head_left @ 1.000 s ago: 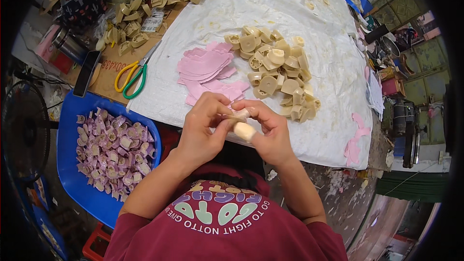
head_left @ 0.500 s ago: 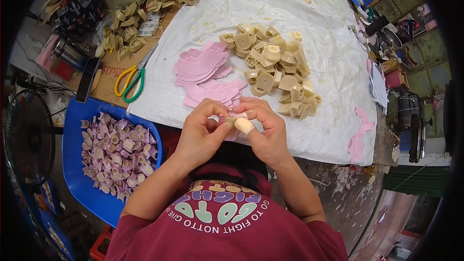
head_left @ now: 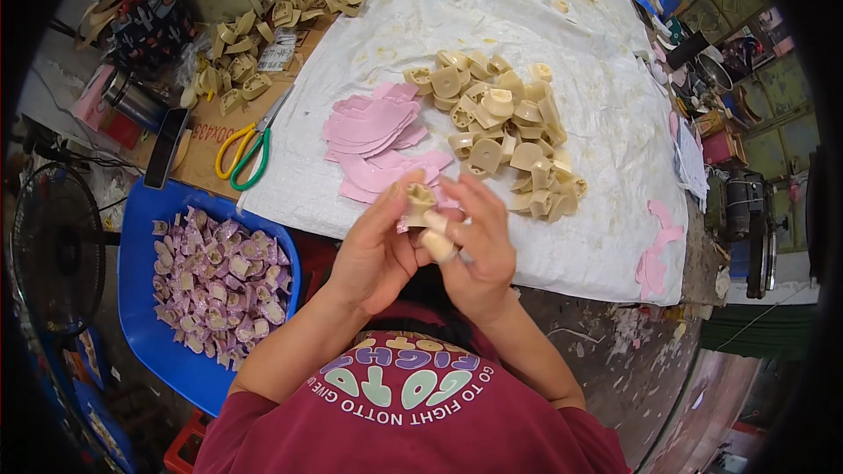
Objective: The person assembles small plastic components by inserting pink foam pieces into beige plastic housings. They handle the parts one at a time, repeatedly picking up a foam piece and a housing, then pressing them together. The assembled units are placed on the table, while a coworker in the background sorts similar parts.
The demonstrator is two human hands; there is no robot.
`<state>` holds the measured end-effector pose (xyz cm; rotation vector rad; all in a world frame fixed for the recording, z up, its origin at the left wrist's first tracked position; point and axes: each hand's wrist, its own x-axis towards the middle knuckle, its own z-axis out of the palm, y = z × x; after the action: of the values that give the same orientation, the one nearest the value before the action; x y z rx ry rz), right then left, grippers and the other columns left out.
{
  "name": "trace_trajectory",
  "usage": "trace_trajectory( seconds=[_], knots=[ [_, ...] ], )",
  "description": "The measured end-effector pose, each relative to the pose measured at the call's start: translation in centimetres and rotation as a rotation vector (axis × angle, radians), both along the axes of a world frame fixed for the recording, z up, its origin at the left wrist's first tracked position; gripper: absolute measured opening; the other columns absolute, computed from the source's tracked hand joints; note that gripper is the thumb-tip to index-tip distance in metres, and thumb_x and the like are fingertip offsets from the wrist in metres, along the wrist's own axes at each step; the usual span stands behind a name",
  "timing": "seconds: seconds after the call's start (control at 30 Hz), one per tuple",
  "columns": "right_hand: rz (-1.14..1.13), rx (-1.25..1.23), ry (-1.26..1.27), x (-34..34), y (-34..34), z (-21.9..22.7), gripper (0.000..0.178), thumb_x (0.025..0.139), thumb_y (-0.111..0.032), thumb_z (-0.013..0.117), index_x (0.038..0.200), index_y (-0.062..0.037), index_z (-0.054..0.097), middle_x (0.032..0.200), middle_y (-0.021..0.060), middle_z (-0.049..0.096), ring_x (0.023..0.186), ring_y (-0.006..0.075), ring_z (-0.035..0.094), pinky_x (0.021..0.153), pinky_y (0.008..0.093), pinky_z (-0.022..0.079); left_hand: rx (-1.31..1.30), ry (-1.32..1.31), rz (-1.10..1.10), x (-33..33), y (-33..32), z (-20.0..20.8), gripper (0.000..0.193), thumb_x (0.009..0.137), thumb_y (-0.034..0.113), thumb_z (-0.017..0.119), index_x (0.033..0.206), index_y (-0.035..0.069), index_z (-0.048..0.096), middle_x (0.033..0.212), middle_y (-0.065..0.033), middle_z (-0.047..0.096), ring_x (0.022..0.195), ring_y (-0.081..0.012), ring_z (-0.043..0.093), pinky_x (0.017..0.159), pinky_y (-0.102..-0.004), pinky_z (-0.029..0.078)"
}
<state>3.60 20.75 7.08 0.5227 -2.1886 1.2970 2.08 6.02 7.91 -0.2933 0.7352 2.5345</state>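
My left hand (head_left: pixel 382 241) is closed round a small beige shoe heel (head_left: pixel 419 197), its hollow side facing up. A pink cover piece shows along the heel's lower edge. My right hand (head_left: pixel 479 250) is at the same heel, its fingers bent and slightly smeared by motion; a pale cap covers the thumb tip, which lies against the heel's side. Just beyond the hands, a fanned stack of pink cut pieces (head_left: pixel 369 133) rests on the white sheet (head_left: pixel 307 180). Right of that stack is a heap of beige heels (head_left: pixel 527 114).
Left of me, a blue tub (head_left: pixel 145 316) holds many purple-pink covered heels (head_left: pixel 219 276). Scissors (head_left: pixel 255 145) with yellow and green handles and a dark phone (head_left: pixel 167 147) lie near the table's left edge. A fan (head_left: pixel 57 250) stands far left. Pink scraps (head_left: pixel 654 250) lie at right.
The heel has been tipped so its hollow side shows. My left hand has opened out round it, and my right fingers have lifted and spread a little. The view has shifted slightly.
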Motion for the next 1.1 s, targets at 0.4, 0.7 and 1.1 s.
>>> trace_trajectory(
  seconds=[0.4, 0.7, 1.1],
  knots=[
    [0.462, -0.863, -0.770, -0.2, -1.8, 1.3, 0.041, 0.096, -0.008, 0.050, 0.136, -0.0033, 0.050, 0.115, 0.0042, 0.062, 0.063, -0.0007, 0.046, 0.053, 0.0156, 0.037, -0.212, 0.138, 0.143, 0.6, 1.2, 2.4, 0.062, 0.099, 0.026, 0.040, 0.154, 0.016, 0.013, 0.105, -0.0074, 0.059, 0.073, -0.0131, 0.061, 0.054, -0.0270, 0.051],
    [0.315, -0.753, -0.938, -1.8, -2.4, 0.8, 0.039, 0.097, -0.010, 0.048, 0.134, -0.0005, 0.050, 0.116, 0.0074, 0.060, 0.077, 0.0082, 0.058, 0.062, 0.0219, 0.049, -0.427, 0.242, 0.097, -0.2, 1.1, 0.9, 0.059, 0.098, 0.031, 0.044, 0.151, 0.015, 0.025, 0.097, -0.0032, 0.057, 0.062, -0.0089, 0.053, 0.044, -0.0225, 0.041],
    [0.435, -0.476, -0.740, -0.5, -0.1, 0.6, 0.047, 0.091, -0.011, 0.058, 0.135, -0.0001, 0.047, 0.145, 0.0179, 0.041, 0.122, 0.0280, 0.051, 0.102, 0.0384, 0.040, -0.185, 0.168, -0.128, -0.4, -0.5, 1.1, 0.066, 0.100, 0.034, 0.047, 0.154, 0.018, 0.012, 0.093, -0.0089, 0.057, 0.058, -0.0129, 0.054, 0.043, -0.0248, 0.042]
  ],
)
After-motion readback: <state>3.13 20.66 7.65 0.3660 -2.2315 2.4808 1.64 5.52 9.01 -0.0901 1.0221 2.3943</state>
